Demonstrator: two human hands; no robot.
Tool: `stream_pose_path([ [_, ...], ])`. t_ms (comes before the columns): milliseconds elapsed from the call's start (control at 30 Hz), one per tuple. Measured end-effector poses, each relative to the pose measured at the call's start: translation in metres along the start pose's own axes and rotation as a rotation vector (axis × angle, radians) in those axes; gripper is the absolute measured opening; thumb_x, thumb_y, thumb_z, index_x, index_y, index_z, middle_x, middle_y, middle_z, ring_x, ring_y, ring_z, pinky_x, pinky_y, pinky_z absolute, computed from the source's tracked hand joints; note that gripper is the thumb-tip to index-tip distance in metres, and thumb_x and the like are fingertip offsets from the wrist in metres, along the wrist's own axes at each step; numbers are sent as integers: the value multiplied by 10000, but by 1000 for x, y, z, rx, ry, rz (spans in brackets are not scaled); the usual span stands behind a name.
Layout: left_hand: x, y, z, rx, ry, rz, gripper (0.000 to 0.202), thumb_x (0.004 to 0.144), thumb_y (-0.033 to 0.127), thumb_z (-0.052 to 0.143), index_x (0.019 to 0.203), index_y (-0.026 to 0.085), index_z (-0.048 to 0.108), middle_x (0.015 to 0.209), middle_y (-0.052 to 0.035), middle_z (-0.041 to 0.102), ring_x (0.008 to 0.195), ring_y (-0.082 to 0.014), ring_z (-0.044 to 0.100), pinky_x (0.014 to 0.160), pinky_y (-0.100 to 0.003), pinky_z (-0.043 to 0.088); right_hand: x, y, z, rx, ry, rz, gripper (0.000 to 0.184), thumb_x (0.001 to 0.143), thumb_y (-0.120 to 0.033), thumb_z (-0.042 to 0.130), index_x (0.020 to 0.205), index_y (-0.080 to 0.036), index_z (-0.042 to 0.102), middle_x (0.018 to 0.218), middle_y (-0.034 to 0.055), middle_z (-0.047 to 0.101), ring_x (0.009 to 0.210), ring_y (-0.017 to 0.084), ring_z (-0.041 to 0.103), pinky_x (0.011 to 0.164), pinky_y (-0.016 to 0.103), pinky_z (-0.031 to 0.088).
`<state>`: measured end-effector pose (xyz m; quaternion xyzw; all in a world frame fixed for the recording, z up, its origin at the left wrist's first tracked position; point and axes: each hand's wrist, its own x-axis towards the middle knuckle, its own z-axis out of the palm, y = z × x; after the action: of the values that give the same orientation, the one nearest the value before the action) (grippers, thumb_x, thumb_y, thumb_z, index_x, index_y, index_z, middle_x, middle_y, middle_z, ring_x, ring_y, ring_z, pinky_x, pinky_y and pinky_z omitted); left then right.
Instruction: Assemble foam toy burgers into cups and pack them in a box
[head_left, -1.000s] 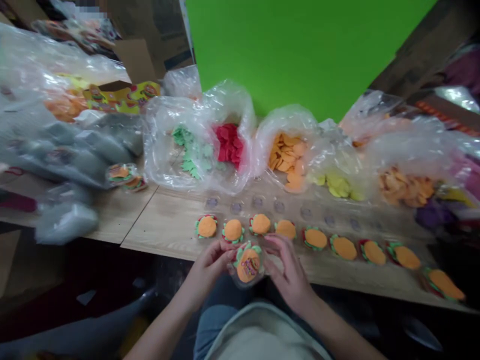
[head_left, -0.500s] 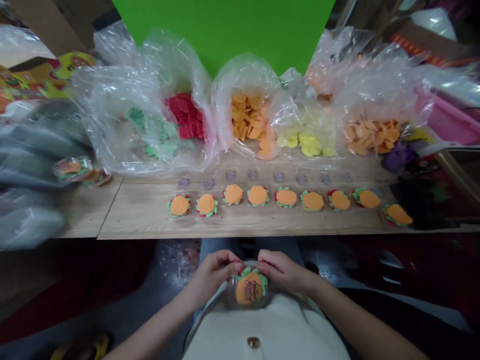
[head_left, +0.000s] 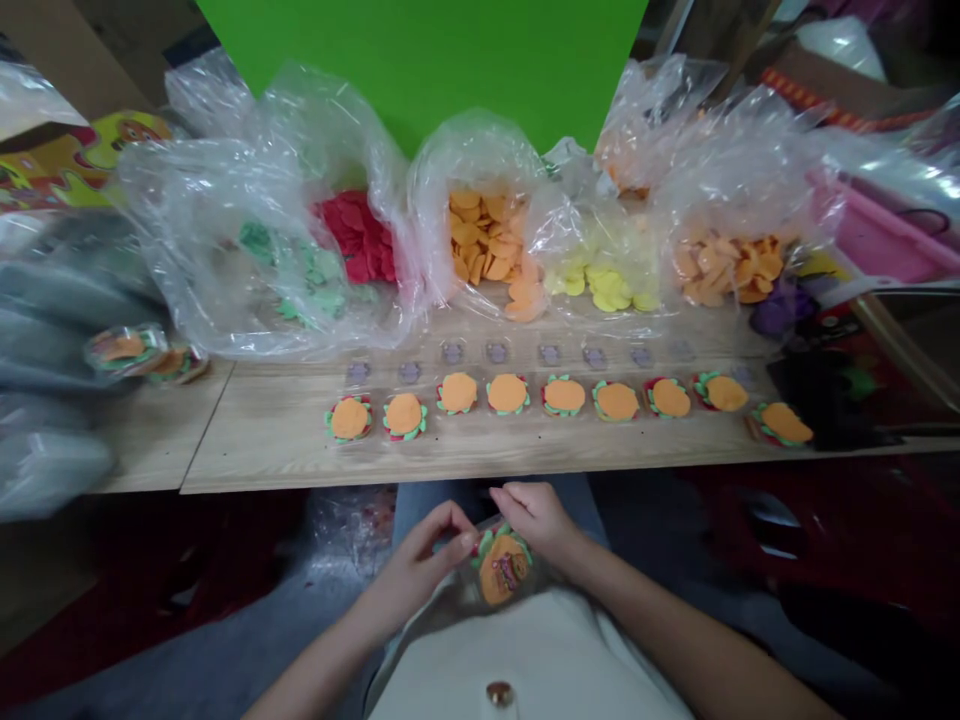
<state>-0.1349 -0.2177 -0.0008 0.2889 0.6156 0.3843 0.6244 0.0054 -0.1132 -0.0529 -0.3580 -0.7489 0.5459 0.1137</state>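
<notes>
1 burger pack [head_left: 504,567], edge pinched in l hand [head_left: 433,550], r hand [head_left: 541,522] prob. gripping it too

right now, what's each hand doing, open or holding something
Left hand: closed, holding the burger pack.
Right hand: curled at the pack, grip cannot be told.

Orange toy burger [head_left: 498,572] with green frills, between both hands [head_left: 433,548] [head_left: 538,522].
</notes>
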Motion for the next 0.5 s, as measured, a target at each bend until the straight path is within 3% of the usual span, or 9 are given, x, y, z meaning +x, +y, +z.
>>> stream_pose_path([
  [67, 4, 4, -3, 21, -92, 39, 285, 673, 302, 662, 912, 192, 550, 873, -11, 567, 802, -149, 508, 709, -236, 404, 11, -9, -4, -28, -102, -73, 438, 860, -415, 357, 502, -173, 424, 479, -47, 364, 481, 85, 328, 484, 212, 231],
  [133, 13, 7, -3, 51, -101, 77, 467, 600, 252, 721, 1022, 199, 528, 968, -32, 571, 882, -180, 515, 762, -260, 413, 22, -19, -10, -74, -127, -94, 426, 861, -425, 372, 536, -171, 478, 504, -37, 432, 501, 91, 377, 499, 206, 254],
  [333, 37, 16, 2, 72, 103, 182, 480, 666, 295, 666, 1101, 161, 512, 1053, -78, 584, 964, -216, 529, 862, -323, 409, 24, -16, -23, -62, 204, 25, 406, 901, -407, 297, 664, -175, 531, 610, 6, 550, 579, 120, 469, 553, 219, 312],
  [500, 43, 23, 21, -66, 174, 185, 521, 643, 289, 683, 1111, 161, 493, 1072, -80, 581, 965, -215, 543, 837, -314, 438, 23, -7, -34, -69, 333, 15, 414, 884, -424, 333, 561, -181, 424, 497, -36, 404, 491, 97, 361, 498, 224, 270],
])
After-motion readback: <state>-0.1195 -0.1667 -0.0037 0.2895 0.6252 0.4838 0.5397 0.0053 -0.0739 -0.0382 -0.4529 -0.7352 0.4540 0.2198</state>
